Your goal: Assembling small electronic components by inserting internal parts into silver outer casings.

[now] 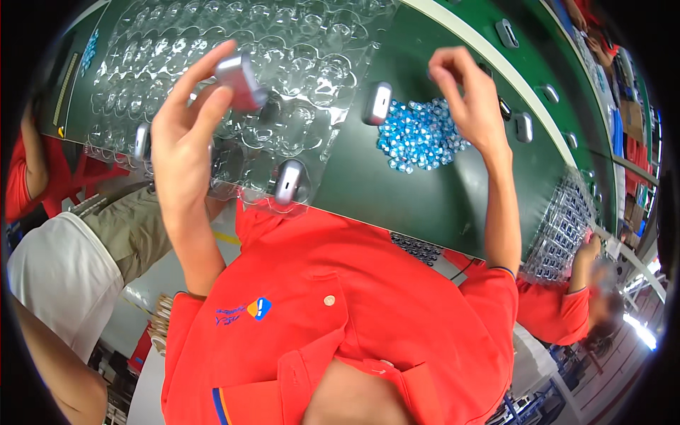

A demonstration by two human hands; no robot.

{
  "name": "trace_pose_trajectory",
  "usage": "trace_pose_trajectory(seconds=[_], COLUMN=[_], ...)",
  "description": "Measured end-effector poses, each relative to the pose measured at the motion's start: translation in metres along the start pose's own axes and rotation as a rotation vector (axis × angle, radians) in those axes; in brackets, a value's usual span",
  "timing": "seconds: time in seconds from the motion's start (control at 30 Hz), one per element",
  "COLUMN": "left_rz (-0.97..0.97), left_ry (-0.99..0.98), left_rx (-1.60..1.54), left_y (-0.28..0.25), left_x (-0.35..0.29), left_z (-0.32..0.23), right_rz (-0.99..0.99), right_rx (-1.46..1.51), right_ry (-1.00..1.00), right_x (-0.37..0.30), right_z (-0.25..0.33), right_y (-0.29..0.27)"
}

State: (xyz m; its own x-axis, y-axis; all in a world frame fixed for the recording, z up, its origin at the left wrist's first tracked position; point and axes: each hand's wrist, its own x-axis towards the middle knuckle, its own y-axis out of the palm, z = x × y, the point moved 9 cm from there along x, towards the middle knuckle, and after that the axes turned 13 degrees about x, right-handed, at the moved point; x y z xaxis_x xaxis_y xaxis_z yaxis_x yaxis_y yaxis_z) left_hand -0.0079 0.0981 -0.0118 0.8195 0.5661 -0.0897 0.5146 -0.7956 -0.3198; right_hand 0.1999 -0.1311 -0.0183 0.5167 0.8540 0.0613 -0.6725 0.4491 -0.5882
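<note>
My left hand (185, 134) grips a grey earbud charging case (239, 79) between thumb and fingers, above a clear plastic blister tray (297, 78). The case is blurred and seems to have its lid raised. My right hand (464, 95) is over the far right side of a heap of small shiny blue pieces (418, 138). Its thumb and fingertips curl together, and whatever they pinch is too small to make out. Just left of the heap, one silver case (377, 104) lies on the green table. Two more cases, one (288, 182) near the front edge, sit in the tray.
Beyond a pale rail (489, 53), several cases lie on a green surface, one of them (507, 33) at the top. A tray full of dark parts (559, 227) stands at the right, by a co-worker's red sleeve (556, 312). Another person in white (64, 283) is at the left.
</note>
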Motion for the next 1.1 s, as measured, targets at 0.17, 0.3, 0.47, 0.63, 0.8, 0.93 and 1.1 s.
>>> trace_pose_trajectory(seconds=[0.17, 0.3, 0.47, 0.63, 0.8, 0.93, 1.1], left_rz=[0.087, 0.032, -0.063, -0.035, -0.053, -0.032, -0.083], left_ry=[0.093, 0.224, 0.424, 0.481, 0.538, 0.755, 0.848], left_rx=[-0.325, -0.317, -0.119, 0.014, 0.104, 0.304, 0.442], left_y=[0.047, 0.055, 0.051, 0.052, 0.054, 0.063, 0.068], left_x=[0.016, 0.022, 0.018, 0.011, 0.008, 0.004, -0.002], left_z=[-0.02, -0.031, -0.049, -0.061, -0.072, -0.085, -0.094], right_rz=[-0.083, -0.014, -0.117, -0.126, -0.105, -0.115, -0.159], right_rx=[0.68, 0.926, 0.764, 0.949, 0.866, 0.763, 0.71], right_ry=[0.017, 0.051, 0.115, 0.206, 0.243, 0.214, 0.166], right_x=[0.027, 0.037, 0.037, 0.035, 0.036, 0.035, 0.036], right_z=[0.032, 0.045, 0.04, 0.031, 0.033, 0.037, 0.039], right_y=[0.014, 0.044, 0.051, 0.062, 0.059, 0.053, 0.055])
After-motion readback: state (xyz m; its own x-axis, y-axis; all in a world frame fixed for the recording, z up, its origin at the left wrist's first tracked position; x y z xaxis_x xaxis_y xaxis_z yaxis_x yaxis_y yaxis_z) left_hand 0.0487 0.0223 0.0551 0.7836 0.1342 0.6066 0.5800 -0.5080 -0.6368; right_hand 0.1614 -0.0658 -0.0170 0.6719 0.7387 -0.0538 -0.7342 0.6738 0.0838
